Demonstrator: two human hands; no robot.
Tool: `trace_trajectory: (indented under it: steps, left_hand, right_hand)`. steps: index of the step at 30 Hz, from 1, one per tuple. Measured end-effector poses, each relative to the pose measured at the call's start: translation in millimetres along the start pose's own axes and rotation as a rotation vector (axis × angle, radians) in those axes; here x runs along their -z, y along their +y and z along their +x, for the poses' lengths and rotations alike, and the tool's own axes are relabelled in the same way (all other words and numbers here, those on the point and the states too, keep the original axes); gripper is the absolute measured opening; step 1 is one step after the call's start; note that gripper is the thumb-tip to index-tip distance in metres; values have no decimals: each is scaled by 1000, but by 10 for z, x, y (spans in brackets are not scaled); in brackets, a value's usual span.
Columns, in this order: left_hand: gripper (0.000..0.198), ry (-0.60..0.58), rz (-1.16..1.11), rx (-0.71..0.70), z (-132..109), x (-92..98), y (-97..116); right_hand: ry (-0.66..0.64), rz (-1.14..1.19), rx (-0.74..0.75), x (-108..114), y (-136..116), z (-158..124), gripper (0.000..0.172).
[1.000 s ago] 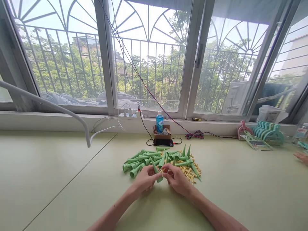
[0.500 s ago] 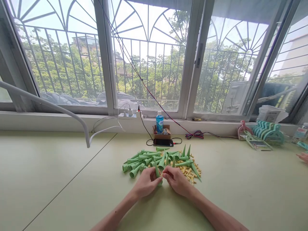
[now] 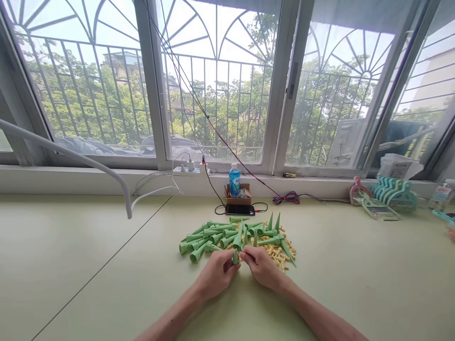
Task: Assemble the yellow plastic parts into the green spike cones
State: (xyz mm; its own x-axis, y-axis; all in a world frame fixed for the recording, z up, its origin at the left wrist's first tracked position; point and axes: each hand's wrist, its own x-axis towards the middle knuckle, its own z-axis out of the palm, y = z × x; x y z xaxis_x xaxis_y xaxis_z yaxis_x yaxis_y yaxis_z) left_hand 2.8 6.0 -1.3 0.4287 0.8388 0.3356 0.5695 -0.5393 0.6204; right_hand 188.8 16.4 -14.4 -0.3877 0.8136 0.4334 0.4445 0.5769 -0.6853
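Observation:
My left hand (image 3: pixel 219 271) is closed around a green plastic spike (image 3: pixel 235 257), a hollow cone whose pointed end faces up and away from me. Close on its right, my right hand (image 3: pixel 261 265) is pinched at the spike's side on what looks like a small yellow peg, mostly hidden by the fingertips. Just beyond both hands lies a pile of similar green spikes (image 3: pixel 217 233), some lying flat and several standing point up. Small yellow plastic pegs (image 3: pixel 279 258) are heaped at the pile's right, partly under the spikes.
Behind the pile, a phone (image 3: pixel 240 210) lies before a small cardboard box (image 3: pixel 245 194) with a blue bottle (image 3: pixel 234 180). Coiled wire (image 3: pixel 287 198) and teal dustpan-shaped items (image 3: pixel 394 189) are further right. A white curved tube (image 3: pixel 106 169) reaches over the left. Another person's hand (image 3: pixel 451 232) shows at the right edge.
The spike in my left hand has tipped and sunk lower, so less of its length shows. My right hand stays pinched beside it. The other person's hand has drawn mostly out of view.

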Motion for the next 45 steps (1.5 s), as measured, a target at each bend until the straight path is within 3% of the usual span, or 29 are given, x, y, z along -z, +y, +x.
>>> trace_trajectory:
  steps: [19, 45]
  left_hand:
    - [20, 35, 76, -58, 14, -19, -3]
    - [16, -20, 97, -51, -10, -47, 0]
  right_hand:
    - [75, 32, -36, 0, -63, 17, 41]
    - [81, 6, -66, -17, -49, 14, 24]
